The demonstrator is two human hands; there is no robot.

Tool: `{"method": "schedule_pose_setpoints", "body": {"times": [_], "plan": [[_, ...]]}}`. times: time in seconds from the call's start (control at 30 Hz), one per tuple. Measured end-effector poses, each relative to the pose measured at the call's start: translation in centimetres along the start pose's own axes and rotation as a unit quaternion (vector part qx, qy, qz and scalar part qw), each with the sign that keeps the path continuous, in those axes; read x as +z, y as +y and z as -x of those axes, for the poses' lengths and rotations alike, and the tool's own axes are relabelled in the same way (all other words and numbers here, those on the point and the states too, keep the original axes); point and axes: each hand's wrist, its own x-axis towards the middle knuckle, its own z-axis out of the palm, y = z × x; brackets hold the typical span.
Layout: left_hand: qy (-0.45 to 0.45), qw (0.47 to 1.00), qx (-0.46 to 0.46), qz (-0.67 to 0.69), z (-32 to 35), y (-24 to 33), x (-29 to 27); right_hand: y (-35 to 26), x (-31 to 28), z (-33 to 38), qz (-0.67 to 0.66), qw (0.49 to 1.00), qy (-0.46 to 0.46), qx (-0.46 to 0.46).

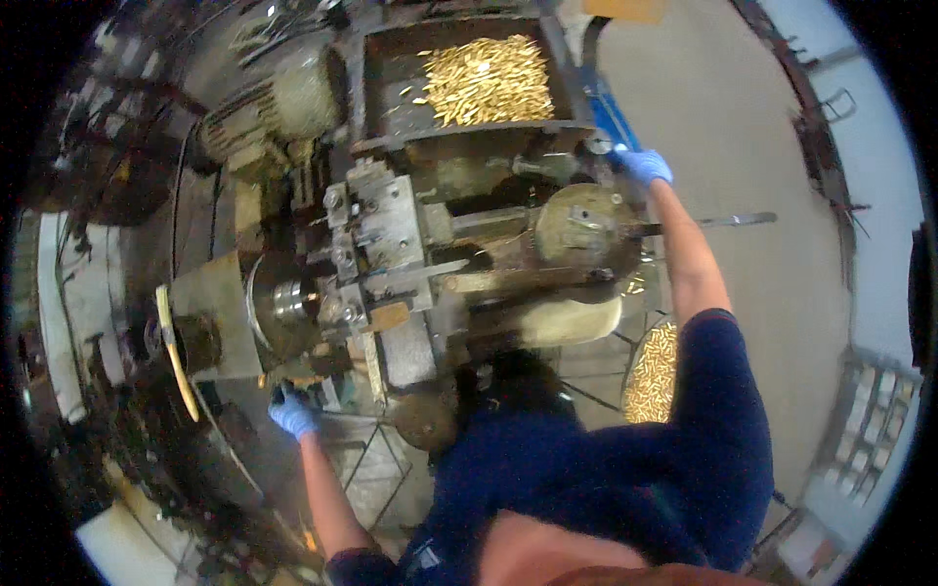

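Observation:
A metal lathe with a greasy bed stretches in front of me. My left hand, in a blue glove, is at its lower left, beneath the chuck. Its fingers are curled around a small dark part that I cannot make out. A short brass-coloured piece shows in the chuck. On the far right, my right hand, also gloved, reaches to the machine's end beside a round metal knob. Those fingers look closed, but what they grip is hidden. A round turret sits nearer me.
A metal tray at the back holds a heap of brass pieces. More small brass parts fill a round container by my right arm. A wooden-handled brush stands left of the chuck. A long bar juts out rightward.

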Motion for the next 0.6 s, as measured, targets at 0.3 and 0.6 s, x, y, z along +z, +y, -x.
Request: {"method": "schedule_pose_setpoints", "body": {"times": [0.3, 0.6], "plan": [[-0.051, 0.998, 0.026, -0.030, -3.8, -4.3, -0.7, 2.5, -0.2, -0.4, -0.019, 0.995, -0.033, -0.088], [-0.177, 0.983, -0.026, 0.049, -5.5, -5.1, -1.1, 6.7, -2.3, 26.3, -0.276, 0.863, 0.344, -0.247]]}}
